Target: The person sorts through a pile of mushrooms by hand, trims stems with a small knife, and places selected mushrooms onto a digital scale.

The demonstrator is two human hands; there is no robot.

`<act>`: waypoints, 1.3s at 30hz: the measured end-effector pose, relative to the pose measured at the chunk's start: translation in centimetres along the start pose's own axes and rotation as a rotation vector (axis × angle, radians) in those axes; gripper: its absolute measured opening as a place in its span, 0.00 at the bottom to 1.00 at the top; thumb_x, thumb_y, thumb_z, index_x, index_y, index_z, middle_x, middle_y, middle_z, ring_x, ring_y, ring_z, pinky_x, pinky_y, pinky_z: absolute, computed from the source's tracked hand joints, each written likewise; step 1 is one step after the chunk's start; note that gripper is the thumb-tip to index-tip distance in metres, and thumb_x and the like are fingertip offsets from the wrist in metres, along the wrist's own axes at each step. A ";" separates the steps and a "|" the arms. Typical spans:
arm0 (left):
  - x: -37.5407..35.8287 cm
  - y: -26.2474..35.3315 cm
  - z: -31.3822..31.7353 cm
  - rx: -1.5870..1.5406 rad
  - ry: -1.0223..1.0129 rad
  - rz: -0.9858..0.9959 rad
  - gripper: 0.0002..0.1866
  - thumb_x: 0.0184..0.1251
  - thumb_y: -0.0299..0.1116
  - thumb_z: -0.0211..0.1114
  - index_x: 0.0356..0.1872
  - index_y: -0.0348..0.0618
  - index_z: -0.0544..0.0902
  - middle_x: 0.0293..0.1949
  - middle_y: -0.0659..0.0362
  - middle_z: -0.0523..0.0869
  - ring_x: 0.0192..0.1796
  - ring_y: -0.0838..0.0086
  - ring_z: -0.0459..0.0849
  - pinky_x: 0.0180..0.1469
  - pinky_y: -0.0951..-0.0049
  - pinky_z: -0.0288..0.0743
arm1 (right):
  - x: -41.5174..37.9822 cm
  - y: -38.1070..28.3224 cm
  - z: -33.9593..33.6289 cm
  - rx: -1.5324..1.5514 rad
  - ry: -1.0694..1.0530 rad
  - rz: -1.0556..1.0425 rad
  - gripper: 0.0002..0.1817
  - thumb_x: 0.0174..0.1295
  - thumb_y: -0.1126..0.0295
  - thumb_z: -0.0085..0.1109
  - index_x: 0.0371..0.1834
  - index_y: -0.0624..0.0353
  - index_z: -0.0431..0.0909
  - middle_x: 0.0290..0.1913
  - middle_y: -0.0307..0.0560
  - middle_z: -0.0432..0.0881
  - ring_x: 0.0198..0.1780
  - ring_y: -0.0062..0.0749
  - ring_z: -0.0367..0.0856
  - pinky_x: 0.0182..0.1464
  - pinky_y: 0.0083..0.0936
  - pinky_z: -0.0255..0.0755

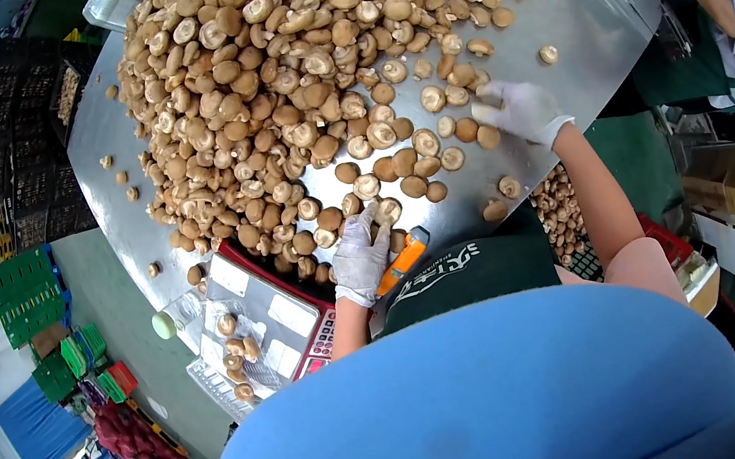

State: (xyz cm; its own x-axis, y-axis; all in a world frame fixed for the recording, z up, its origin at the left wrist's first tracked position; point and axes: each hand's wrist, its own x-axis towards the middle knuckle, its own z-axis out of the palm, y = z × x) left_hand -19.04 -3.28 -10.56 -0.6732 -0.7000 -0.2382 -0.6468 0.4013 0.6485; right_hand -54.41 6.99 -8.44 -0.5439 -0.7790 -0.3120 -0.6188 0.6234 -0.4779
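A large heap of brown mushrooms (290,81) covers a metal table (601,18). My left hand (360,257), in a white glove, is at the near edge of the heap, its fingertips closed around one mushroom (388,212). My right hand (522,110), also gloved, rests farther out on the table among scattered mushrooms, its fingers curled on a mushroom (488,100). An orange-handled tool (404,260) lies just beside my left wrist.
A scale with a red edge (259,312) stands at the table's near left. Beside it is a clear plastic tray (237,356) holding several mushrooms. A crate of mushrooms (562,211) sits under my right arm. Another person in a green apron (711,3) works at the far right.
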 end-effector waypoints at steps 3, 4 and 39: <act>0.4 0.0 0.1 0.028 -0.015 0.007 0.22 0.71 0.41 0.66 0.63 0.46 0.80 0.50 0.49 0.84 0.49 0.54 0.86 0.51 0.61 0.80 | 0.0 1.5 1.8 -0.108 0.065 -0.172 0.24 0.64 0.47 0.64 0.57 0.49 0.84 0.40 0.49 0.88 0.37 0.39 0.87 0.41 0.33 0.80; 0.4 0.2 -0.1 0.002 -0.020 0.001 0.22 0.71 0.41 0.66 0.63 0.46 0.80 0.50 0.49 0.84 0.50 0.54 0.86 0.51 0.61 0.80 | 0.1 2.1 1.5 0.266 -0.117 0.008 0.23 0.66 0.50 0.62 0.57 0.52 0.83 0.38 0.46 0.88 0.31 0.32 0.84 0.35 0.28 0.78; -16.7 -1.4 -9.6 -0.570 0.814 -0.220 0.23 0.70 0.27 0.50 0.64 0.36 0.77 0.48 0.56 0.80 0.51 0.73 0.77 0.59 0.74 0.71 | -6.7 -35.1 10.6 0.826 -1.162 -0.412 0.22 0.75 0.56 0.50 0.63 0.59 0.77 0.37 0.37 0.82 0.23 0.12 0.70 0.21 0.11 0.62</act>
State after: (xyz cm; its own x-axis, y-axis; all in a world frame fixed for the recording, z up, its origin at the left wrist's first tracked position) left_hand -3.44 2.20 -0.58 0.0257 -0.9991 0.0323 -0.3168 0.0225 0.9482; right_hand -23.11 -10.39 1.71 0.5787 -0.7511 -0.3179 0.0927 0.4478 -0.8893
